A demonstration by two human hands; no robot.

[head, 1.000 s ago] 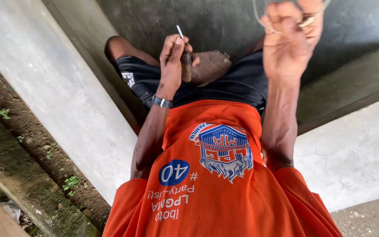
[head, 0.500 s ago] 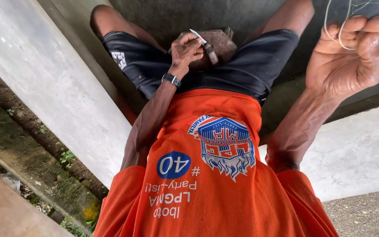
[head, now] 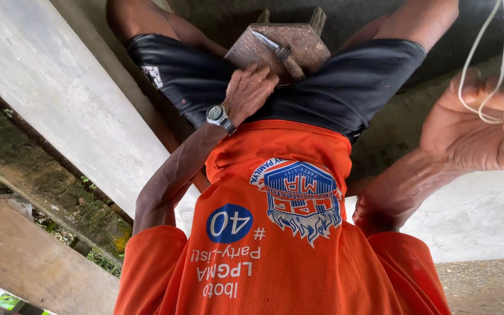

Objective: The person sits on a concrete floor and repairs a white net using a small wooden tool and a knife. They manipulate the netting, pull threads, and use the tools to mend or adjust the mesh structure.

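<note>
Wooden block (head: 287, 44) between thighs; open floor (head: 485, 204) rightward

Outdoor work spot on bare concrete, beside a weedy strip of ground.

Under the left hand (head: 246, 93) sits a small, worn wooden block (head: 281, 44) on a grey concrete floor (head: 473, 216), cracked and stained below the right hand (head: 479, 128). Out past the left hand runs a pale concrete beam (head: 48, 87), then a mossy ledge (head: 48, 186) with weeds and soil, and a rough timber plank (head: 24, 262) nearest the edge. No walls or furniture show.
</note>
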